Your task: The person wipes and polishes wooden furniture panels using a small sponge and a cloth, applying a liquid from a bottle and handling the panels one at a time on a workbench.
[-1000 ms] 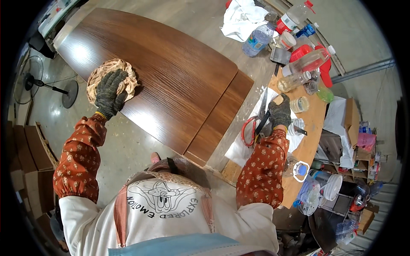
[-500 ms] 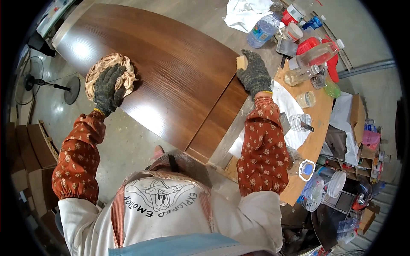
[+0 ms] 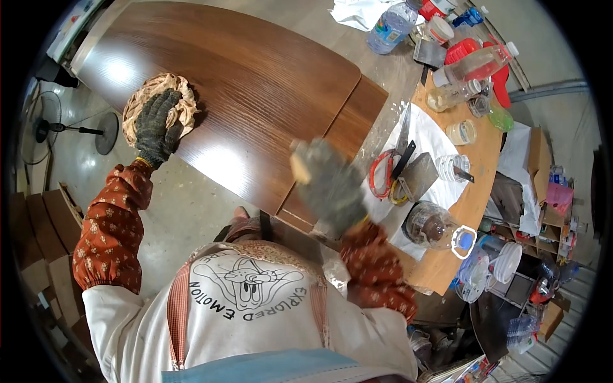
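Observation:
A glossy dark brown wood-grain panel (image 3: 262,83) lies before me, with a narrower strip of the same brown (image 3: 356,115) along its right end and a thin seam between them. My left hand (image 3: 157,127), in a dark grey knitted glove, is closed over a crumpled tan cloth (image 3: 185,102) at the panel's left edge. Over the near right end of the panel is my right hand (image 3: 333,186), also gloved and blurred by motion. It grips a small pale tan block (image 3: 300,167), whose kind I cannot make out; whether the block touches the wood is unclear.
On the right, a wooden board (image 3: 482,159) bears bottles, jars and white paper (image 3: 421,127). Red-handled scissors (image 3: 382,173), a flat scraper-like blade (image 3: 421,177) and a large clear jug (image 3: 431,225) lie nearest my right arm. A fan (image 3: 76,127) stands on the floor at left.
My right hand has swept from the panel's far right corner toward me and leftward, still with the block. Scissors and the blade have come into sight. My left hand stays on the cloth.

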The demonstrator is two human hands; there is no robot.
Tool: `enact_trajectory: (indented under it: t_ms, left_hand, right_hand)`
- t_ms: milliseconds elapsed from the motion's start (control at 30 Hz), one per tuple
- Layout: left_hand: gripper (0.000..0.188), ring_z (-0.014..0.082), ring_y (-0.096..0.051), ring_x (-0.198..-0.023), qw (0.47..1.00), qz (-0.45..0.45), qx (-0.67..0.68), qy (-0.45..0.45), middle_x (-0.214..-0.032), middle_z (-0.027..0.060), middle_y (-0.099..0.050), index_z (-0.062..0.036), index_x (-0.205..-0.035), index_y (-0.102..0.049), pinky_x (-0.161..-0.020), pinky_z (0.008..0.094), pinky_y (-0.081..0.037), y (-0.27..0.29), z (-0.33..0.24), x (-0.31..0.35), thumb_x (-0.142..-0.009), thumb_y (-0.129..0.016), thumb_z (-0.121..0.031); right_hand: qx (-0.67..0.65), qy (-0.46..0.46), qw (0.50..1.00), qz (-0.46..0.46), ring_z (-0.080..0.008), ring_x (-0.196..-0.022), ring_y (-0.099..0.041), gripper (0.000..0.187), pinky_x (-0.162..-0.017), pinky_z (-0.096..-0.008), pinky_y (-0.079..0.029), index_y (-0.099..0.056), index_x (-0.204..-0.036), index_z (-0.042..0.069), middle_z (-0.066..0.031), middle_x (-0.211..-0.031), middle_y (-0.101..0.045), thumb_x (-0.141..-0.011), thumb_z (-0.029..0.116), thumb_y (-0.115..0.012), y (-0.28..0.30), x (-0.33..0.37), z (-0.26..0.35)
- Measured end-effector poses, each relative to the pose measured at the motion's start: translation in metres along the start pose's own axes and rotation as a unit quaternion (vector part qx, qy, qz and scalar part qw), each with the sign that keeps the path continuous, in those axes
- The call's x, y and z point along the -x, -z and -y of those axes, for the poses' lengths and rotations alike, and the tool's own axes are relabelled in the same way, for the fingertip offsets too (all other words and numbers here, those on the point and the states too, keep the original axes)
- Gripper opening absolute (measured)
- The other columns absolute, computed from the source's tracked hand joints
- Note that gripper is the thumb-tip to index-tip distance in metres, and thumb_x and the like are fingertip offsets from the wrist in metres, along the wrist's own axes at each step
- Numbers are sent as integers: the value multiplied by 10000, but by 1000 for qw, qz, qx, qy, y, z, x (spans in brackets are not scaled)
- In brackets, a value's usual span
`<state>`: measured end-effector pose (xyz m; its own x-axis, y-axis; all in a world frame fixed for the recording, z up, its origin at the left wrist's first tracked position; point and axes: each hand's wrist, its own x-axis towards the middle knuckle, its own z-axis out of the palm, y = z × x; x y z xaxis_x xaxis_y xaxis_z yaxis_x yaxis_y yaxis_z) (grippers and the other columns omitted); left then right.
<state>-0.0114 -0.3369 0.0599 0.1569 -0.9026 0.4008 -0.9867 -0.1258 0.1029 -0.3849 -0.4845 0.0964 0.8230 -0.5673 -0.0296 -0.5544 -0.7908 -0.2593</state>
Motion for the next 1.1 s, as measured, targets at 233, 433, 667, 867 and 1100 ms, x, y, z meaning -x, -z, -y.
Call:
enact_trajectory:
  t_ms: [233,433,667,867,1100]
  left_hand:
    - [567,355,-431,-1252,1000,15,-4,-8,-1359,161,-475,-77,-1342,-472,-1067,450,-300,-1,1,-6,-871,-545,-383]
    - [557,346,-428,-1250,1000,-11,9,-18,-1365,144,-474,-99,-1344,-477,-1061,450,-302,-1,6,-2,-863,-544,-372]
    - [508,357,-459,-1216,998,-43,34,-35,-1316,149,-517,-102,-1302,-516,-1030,452,-340,1,5,-2,-855,-586,-334]
    - [509,360,-432,-1229,1000,-26,-18,-2,-1351,128,-481,-164,-1340,-470,-1027,480,-335,-11,12,1,-883,-544,-376]
    - [540,361,-412,-1253,1000,6,2,4,-1378,141,-453,-150,-1361,-458,-1054,462,-308,-4,-24,5,-869,-578,-336]
  right_hand:
    - [-16,-25,976,-216,-350,-1106,-528,516,-967,-439,-426,-498,-1310,123,-192,-1203,-554,-839,324,-560,17,-139,-147]
    - [-6,-74,983,-169,-347,-1122,-527,500,-976,-430,-422,-524,-1282,99,-184,-1223,-562,-836,318,-580,12,-132,-127]
    - [-151,16,984,-88,-333,-1021,-565,483,-897,-420,-463,-569,-1198,43,-161,-1115,-587,-754,201,-674,-19,26,32]
    - [-248,18,961,-122,-325,-978,-593,533,-822,-417,-518,-539,-1216,49,-188,-1065,-582,-734,211,-698,-25,82,92]
    - [-211,-201,914,-281,-295,-1057,-600,559,-890,-349,-495,-516,-1242,10,-187,-1185,-592,-768,224,-722,15,-18,1]
